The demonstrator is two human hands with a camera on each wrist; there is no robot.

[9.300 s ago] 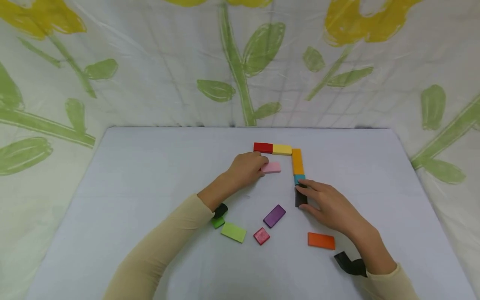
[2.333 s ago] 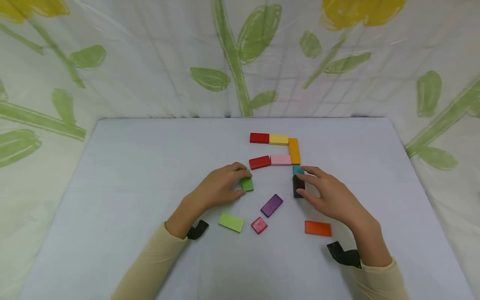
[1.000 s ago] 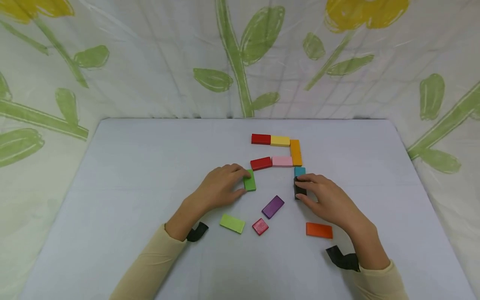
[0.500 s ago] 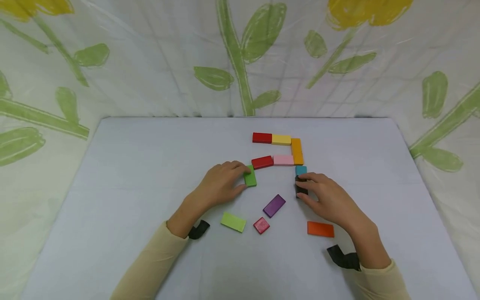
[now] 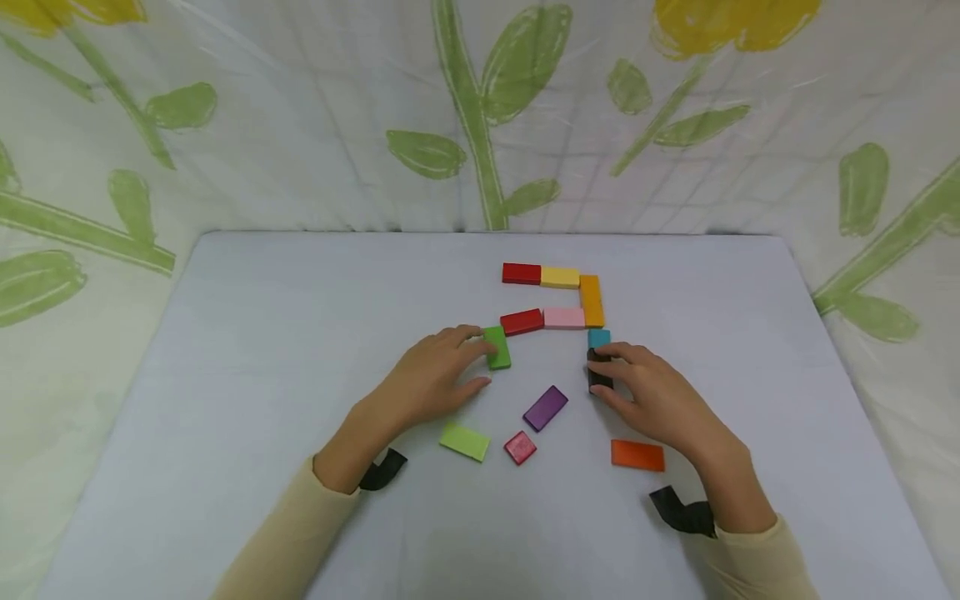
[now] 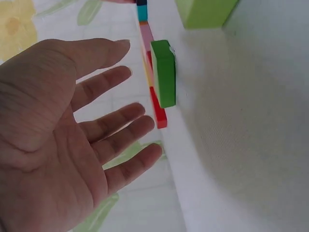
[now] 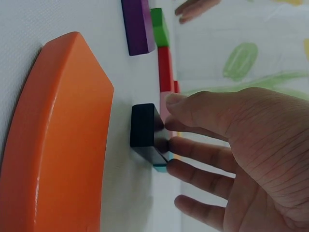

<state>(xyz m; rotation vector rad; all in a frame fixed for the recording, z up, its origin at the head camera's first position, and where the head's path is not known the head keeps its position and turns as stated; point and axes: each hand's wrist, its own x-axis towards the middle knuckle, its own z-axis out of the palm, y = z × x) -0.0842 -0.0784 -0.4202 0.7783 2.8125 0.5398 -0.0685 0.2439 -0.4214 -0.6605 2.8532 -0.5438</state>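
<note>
Flat coloured blocks lie in a line on the white table: red, yellow, orange, pink and a second red block. A green block lies just below that red block's left end. My left hand is beside it with straight, spread fingers and holds nothing. My right hand pinches a black block between thumb and fingers. The black block lies just below a teal block.
Loose blocks lie near the front: purple, light green, a small red one and an orange one, which looms large in the right wrist view. A flower-printed cloth hangs behind the table.
The green block slid a little up toward the second red block. My left hand then drew back and spread its fingers. My right hand stayed on the black block.
</note>
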